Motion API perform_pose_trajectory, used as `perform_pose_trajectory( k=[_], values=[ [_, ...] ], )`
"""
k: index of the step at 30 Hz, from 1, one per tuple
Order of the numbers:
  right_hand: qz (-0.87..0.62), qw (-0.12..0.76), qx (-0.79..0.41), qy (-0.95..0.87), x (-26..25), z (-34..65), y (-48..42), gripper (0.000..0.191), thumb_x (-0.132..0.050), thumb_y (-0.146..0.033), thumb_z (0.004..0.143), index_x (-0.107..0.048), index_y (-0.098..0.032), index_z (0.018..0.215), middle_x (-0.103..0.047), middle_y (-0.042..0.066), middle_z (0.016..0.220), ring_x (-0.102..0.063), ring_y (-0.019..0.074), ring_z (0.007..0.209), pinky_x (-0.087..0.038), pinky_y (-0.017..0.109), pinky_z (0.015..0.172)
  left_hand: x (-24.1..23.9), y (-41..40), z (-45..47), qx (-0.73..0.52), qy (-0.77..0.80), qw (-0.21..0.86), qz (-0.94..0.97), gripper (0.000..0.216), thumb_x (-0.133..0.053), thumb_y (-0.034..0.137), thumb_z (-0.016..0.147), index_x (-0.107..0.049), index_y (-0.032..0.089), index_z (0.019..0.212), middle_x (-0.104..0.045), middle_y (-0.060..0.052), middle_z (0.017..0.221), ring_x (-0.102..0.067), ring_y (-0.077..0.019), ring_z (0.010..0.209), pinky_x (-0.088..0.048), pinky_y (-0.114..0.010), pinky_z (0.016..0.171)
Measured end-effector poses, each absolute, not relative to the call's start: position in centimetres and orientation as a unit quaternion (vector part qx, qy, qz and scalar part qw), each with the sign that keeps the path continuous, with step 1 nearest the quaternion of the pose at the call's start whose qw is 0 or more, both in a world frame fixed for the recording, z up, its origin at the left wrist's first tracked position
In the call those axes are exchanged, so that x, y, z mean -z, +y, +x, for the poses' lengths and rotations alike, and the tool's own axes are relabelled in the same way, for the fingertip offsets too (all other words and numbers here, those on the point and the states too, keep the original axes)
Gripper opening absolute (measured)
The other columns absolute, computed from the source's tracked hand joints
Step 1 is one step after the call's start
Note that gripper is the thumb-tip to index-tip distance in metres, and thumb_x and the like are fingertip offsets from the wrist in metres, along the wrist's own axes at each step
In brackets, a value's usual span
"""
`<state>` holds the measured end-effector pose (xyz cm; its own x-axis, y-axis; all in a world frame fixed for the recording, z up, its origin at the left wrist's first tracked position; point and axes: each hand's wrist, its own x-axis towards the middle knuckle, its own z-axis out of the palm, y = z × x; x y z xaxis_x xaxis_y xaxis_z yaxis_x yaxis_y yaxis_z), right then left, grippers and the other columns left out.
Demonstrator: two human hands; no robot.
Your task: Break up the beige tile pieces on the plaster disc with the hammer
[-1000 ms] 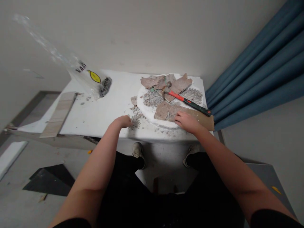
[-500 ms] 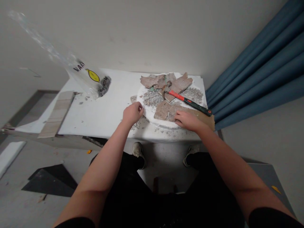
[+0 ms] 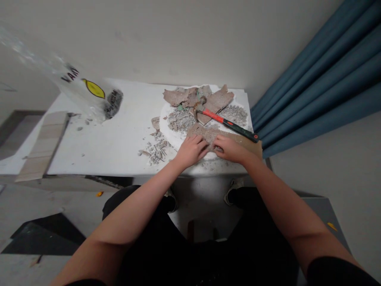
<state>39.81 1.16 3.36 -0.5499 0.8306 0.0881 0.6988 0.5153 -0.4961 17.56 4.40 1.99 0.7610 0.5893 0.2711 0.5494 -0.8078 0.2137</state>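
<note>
My left hand (image 3: 190,150) and my right hand (image 3: 229,148) lie side by side on a broken brownish tile slab (image 3: 205,132) at the near edge of a white round base (image 3: 169,135). Both hands have their fingers curled over the slab's near edge, gripping it. A hammer (image 3: 226,123) with a red and black handle lies just beyond the slab, its head among other tile shards (image 3: 214,101) and grey crumbled rubble (image 3: 178,119). Small debris chips (image 3: 154,151) are scattered left of my left hand.
The white table (image 3: 113,139) holds a clear plastic bag (image 3: 89,95) with black lettering and a yellow mark at the far left. A pale plank (image 3: 41,145) lies along the table's left edge. Blue curtains (image 3: 312,79) hang at the right. My shoes show under the table.
My left hand moved right from the debris chips onto the tile slab, ending beside my right hand. The view shifted slightly so the table sits further left.
</note>
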Motion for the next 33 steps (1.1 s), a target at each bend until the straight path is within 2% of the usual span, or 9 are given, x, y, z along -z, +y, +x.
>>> perform_pose_trajectory(
  k=[6,14,18,21,26,33],
  values=[
    [-0.462,0.161,-0.192,-0.851,-3.3,39.0,1.1,0.003,-0.062,-0.020,0.088,-0.060,-0.019,0.087,-0.056,0.006,0.095,-0.051,0.0217,0.089,-0.040,0.033,0.079,-2.7,5.2,18.3,-0.181,0.322,0.169,0.914,0.024,-0.055,0.039,0.094,-0.065,0.019,0.086,-0.064,-0.007,0.090,-0.058,-0.0207,0.089,-0.043,-0.033,0.078],
    [-0.518,0.168,-0.172,-0.821,-2.9,38.3,0.9,0.006,-0.053,-0.020,0.089,-0.055,-0.020,0.083,-0.056,0.007,0.093,-0.049,0.0209,0.085,-0.038,0.033,0.075,-3.3,4.8,18.9,-0.175,0.399,0.242,0.867,0.023,-0.056,0.041,0.091,-0.062,0.019,0.087,-0.066,-0.003,0.078,-0.060,-0.0188,0.077,-0.042,-0.030,0.072],
    [-0.515,0.195,-0.185,-0.814,-2.8,38.3,1.1,0.011,-0.051,-0.017,0.086,-0.050,-0.021,0.076,-0.053,0.005,0.084,-0.048,0.0191,0.079,-0.037,0.031,0.072,-3.1,4.7,18.2,-0.153,0.363,0.217,0.893,0.024,-0.055,0.040,0.091,-0.065,0.019,0.084,-0.066,-0.006,0.085,-0.061,-0.0193,0.081,-0.042,-0.030,0.072],
    [-0.521,0.204,-0.188,-0.807,-2.8,38.3,1.3,0.012,-0.050,-0.014,0.084,-0.048,-0.022,0.074,-0.051,0.003,0.079,-0.047,0.0182,0.075,-0.036,0.031,0.070,-2.8,4.5,17.8,-0.126,0.321,0.150,0.926,0.024,-0.054,0.039,0.092,-0.069,0.020,0.092,-0.065,-0.008,0.093,-0.061,-0.0215,0.088,-0.043,-0.033,0.076],
    [-0.525,0.223,-0.194,-0.798,-3.0,38.4,1.4,0.014,-0.049,-0.012,0.080,-0.045,-0.022,0.071,-0.049,0.002,0.075,-0.046,0.0173,0.073,-0.035,0.030,0.067,-2.4,3.9,18.2,-0.097,0.293,0.090,0.947,0.027,-0.048,0.035,0.096,-0.071,0.020,0.098,-0.066,-0.009,0.093,-0.062,-0.0217,0.088,-0.043,-0.035,0.080],
    [-0.532,0.228,-0.207,-0.789,-3.2,38.4,1.4,0.014,-0.049,-0.014,0.080,-0.045,-0.022,0.071,-0.050,0.002,0.076,-0.046,0.0167,0.071,-0.035,0.029,0.065,-2.5,2.9,19.7,-0.105,0.406,0.184,0.889,0.018,-0.052,0.027,0.089,-0.068,0.019,0.086,-0.071,-0.007,0.083,-0.065,-0.0204,0.079,-0.045,-0.032,0.074]
  ],
)
